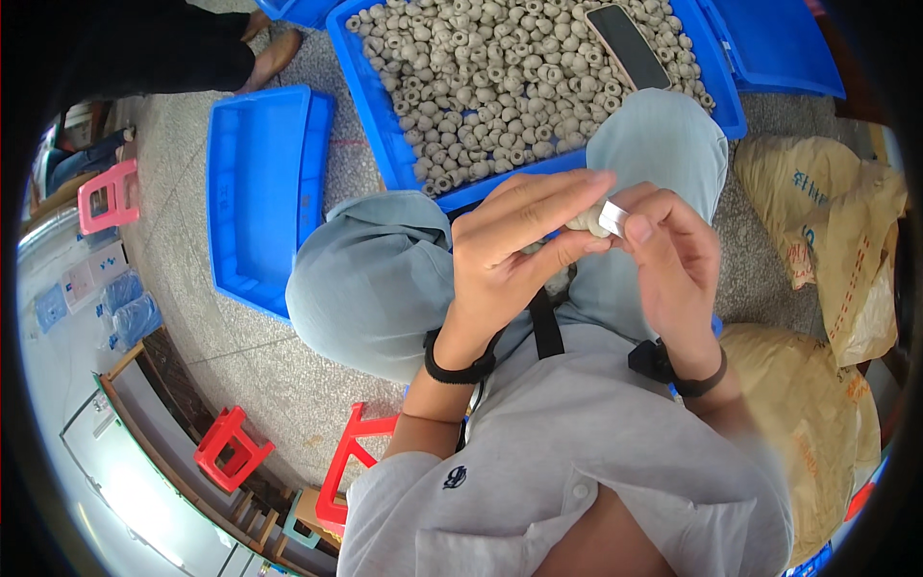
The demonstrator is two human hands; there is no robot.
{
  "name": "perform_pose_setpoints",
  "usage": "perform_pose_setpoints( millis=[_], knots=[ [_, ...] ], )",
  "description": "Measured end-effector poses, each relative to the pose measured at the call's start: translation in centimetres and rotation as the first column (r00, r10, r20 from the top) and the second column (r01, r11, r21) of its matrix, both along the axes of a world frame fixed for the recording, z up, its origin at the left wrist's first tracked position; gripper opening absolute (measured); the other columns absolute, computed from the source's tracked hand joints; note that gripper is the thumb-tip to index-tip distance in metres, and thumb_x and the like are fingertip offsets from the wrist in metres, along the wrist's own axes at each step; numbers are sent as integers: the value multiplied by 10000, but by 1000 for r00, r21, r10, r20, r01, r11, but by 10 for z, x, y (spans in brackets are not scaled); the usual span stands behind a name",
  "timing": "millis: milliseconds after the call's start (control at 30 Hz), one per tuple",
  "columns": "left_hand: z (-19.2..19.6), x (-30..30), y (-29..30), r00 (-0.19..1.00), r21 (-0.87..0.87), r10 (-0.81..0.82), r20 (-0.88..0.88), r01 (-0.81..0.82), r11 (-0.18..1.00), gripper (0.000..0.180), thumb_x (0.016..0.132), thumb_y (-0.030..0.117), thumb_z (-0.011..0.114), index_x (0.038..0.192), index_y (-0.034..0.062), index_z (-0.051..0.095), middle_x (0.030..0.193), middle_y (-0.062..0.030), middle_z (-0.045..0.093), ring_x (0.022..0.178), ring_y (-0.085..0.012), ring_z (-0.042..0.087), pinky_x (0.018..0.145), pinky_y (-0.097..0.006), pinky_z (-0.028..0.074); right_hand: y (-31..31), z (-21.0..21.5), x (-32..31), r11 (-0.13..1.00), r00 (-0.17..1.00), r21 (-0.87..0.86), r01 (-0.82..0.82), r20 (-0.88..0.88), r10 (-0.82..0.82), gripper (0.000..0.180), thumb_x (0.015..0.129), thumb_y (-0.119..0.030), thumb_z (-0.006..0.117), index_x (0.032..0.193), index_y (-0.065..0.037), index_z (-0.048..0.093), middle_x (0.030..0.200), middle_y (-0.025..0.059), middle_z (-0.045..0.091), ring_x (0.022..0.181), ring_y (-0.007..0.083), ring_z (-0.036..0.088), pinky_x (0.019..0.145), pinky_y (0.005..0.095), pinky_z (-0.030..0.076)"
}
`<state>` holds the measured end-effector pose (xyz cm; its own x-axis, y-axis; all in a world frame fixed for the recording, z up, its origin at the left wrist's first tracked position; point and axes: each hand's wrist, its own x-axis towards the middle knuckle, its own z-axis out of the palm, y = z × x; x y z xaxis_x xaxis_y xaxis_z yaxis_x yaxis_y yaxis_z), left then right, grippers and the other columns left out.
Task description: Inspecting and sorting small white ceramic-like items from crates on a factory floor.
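Observation:
My left hand [527, 227] is closed, thumb and fingers pinching a small rounded grey piece [586, 219] that looks like clay. Against that piece, my right hand [679, 262] grips a short, shiny, pale strip [613, 217] between thumb and fingers. What the strip is made of, I cannot tell. Both hands meet above my lap, beyond which a blue crate [367, 108] holds a great many similar grey pieces [481, 82], some showing round holes. A dark-screened phone [630, 46] lies on top of them at the right.
Left of my knee is a second blue crate [255, 192]. Tan sacks [817, 231] slump at the right. Red stools [233, 448] and a pink stool [109, 197] stand on the left. Another person's foot [274, 60] shows at the upper left.

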<state>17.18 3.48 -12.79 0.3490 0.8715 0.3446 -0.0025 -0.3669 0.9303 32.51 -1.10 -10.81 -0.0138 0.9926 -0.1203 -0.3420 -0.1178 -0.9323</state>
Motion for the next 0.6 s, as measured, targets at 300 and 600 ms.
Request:
perform_pose_setpoints(
  millis=[300,600],
  knots=[
    [-1,0,-1,999,56,32,-17,-31,998,360,671,85,695,1010,-17,627,978,-141,637,922,-252,601,804,-324,456,0,-1,-2,989,993,145,-37,118,20,117,888,-86,510,861,26,534,877,59,558,775,107,563,671,211,414],
    [-1,1,-1,1000,10,30,-3,-29,1000,365,668,86,700,1012,-13,629,977,-140,638,921,-246,602,800,-314,463,-2,1,-3,999,1000,33,30,6,-30,116,891,-89,506,869,21,535,862,55,577,765,82,546,646,191,396]
  ],
)
